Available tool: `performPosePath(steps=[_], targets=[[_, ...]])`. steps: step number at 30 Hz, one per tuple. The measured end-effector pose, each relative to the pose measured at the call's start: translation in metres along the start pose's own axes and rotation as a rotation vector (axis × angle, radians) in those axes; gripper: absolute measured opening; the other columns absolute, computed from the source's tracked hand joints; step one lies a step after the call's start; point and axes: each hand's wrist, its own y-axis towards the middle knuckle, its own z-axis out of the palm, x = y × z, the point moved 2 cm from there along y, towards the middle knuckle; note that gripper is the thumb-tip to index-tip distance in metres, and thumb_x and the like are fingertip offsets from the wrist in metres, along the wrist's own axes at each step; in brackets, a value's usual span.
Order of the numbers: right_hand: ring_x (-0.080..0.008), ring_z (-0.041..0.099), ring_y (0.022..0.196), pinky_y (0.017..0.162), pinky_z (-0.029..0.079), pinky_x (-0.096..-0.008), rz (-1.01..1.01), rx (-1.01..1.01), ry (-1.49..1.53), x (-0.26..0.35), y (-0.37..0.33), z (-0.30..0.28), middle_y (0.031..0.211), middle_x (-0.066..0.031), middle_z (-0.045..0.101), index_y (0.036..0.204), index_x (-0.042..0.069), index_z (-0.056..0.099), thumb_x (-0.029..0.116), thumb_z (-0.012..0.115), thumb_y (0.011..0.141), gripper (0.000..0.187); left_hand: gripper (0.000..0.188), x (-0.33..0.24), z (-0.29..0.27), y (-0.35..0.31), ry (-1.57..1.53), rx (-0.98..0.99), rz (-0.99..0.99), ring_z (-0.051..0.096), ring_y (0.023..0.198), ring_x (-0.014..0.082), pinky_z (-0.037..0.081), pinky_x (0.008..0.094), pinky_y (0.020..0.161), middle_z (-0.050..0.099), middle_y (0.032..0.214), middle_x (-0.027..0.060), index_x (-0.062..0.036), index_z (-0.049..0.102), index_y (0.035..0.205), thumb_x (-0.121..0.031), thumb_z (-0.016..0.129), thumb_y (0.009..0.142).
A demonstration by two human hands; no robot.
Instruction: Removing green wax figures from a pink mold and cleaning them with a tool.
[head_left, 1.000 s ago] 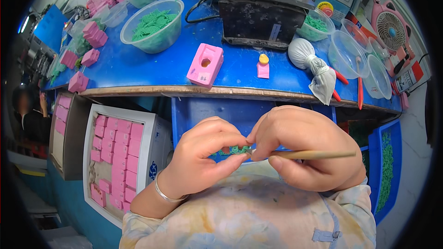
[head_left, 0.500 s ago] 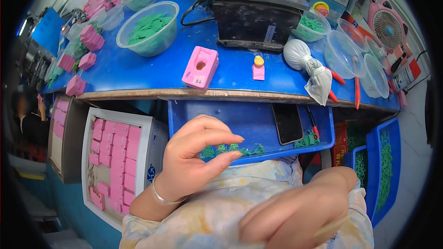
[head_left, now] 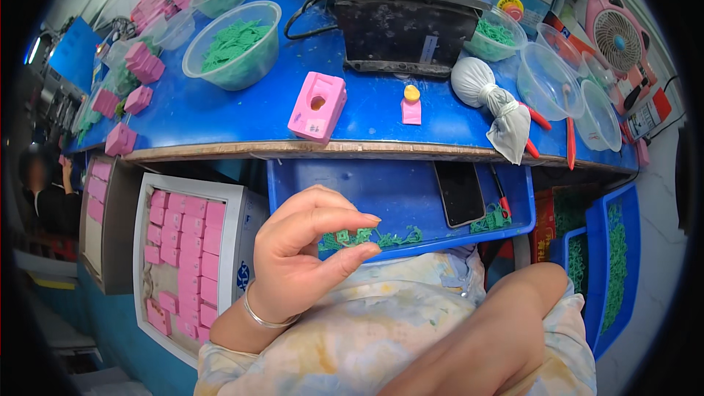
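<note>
My left hand (head_left: pixel 304 242) hovers over the near edge of a blue tray (head_left: pixel 367 183), thumb and forefinger curved apart. Small green openwork pieces (head_left: pixel 400 237) lie along that edge, and some show through the gap between the fingertips; whether any touches them I cannot tell. A silver bangle circles that wrist. My right forearm (head_left: pixel 484 334) crosses my lap and runs off the lower edge, so the right hand is hidden. Beyond the tray, a pink block with a hollow (head_left: pixel 318 106) and a small pink piece with a yellow top (head_left: pixel 412 106) stand on the blue table.
A phone (head_left: pixel 460 192) and a red-handled tool (head_left: pixel 503 202) lie in the tray. Bowls of green pieces (head_left: pixel 235 48), a tied white cloth bag (head_left: pixel 490 99) and a black machine (head_left: pixel 407 29) stand on the table. A box of pink blocks (head_left: pixel 192 249) is at left, blue bins (head_left: pixel 616 264) at right.
My right hand has moved down out of view past the lower edge, leaving the forearm. My left hand has shifted slightly left, its fingers still curved apart.
</note>
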Motion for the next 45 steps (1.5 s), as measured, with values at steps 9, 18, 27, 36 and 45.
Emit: performPosePath(steps=[9, 18, 27, 36, 45], targets=[[-0.0265, 0.057, 0.065, 0.056, 0.046, -0.0345, -0.077, -0.204, -0.834, 0.051, -0.01, -0.015, 0.078, -0.0155, 0.057, 0.084, -0.005, 0.059, 0.027, 0.045, 0.095, 0.037, 0.031, -0.005, -0.002, -0.003, 0.098, -0.015, 0.02, 0.052, 0.067, 0.0111, 0.04, 0.0212, 0.054, 0.057, 0.078, 0.0055, -0.0022, 0.068, 0.093, 0.002, 0.077, 0.064], [-0.0216, 0.056, 0.057, 0.052, 0.043, -0.0307, 0.134, -0.453, -1.711, 0.06, -0.019, -0.016, 0.075, -0.0086, 0.06, 0.087, 0.002, 0.063, 0.004, 0.062, 0.064, 0.023, 0.032, -0.01, 0.001, -0.003, 0.127, 0.034, 0.045, 0.049, 0.066, 0.0129, 0.038, 0.0233, 0.054, 0.053, 0.074, 0.0027, -0.0042, 0.069, 0.094, 0.0, 0.077, 0.063], [-0.017, 0.054, 0.055, 0.05, 0.037, -0.0286, 0.128, -0.386, -1.928, 0.058, -0.017, -0.023, 0.069, -0.0048, 0.058, 0.083, 0.005, 0.064, 0.0, 0.06, 0.054, 0.03, 0.033, -0.014, 0.003, 0.0, 0.229, 0.061, 0.082, 0.048, 0.065, 0.0139, 0.039, 0.0247, 0.054, 0.05, 0.072, 0.0027, -0.0043, 0.069, 0.094, 0.003, 0.075, 0.062], [-0.0223, 0.054, 0.055, 0.049, 0.038, -0.0304, 0.187, -0.445, -1.85, 0.057, -0.013, -0.02, 0.071, -0.009, 0.058, 0.083, 0.002, 0.062, -0.001, 0.064, 0.057, 0.026, 0.037, -0.016, 0.003, -0.001, 0.314, 0.07, 0.115, 0.047, 0.064, 0.0152, 0.038, 0.0259, 0.053, 0.048, 0.072, 0.0032, -0.0042, 0.069, 0.095, 0.004, 0.074, 0.059], [-0.0236, 0.057, 0.057, 0.05, 0.041, -0.0311, 0.214, -0.432, -1.823, 0.059, -0.012, -0.022, 0.07, -0.01, 0.059, 0.083, 0.002, 0.062, 0.001, 0.064, 0.061, 0.022, 0.038, -0.014, 0.003, -0.001, 0.313, 0.071, 0.124, 0.048, 0.065, 0.0156, 0.038, 0.0259, 0.054, 0.049, 0.073, 0.0034, -0.0037, 0.069, 0.095, 0.005, 0.073, 0.058]])
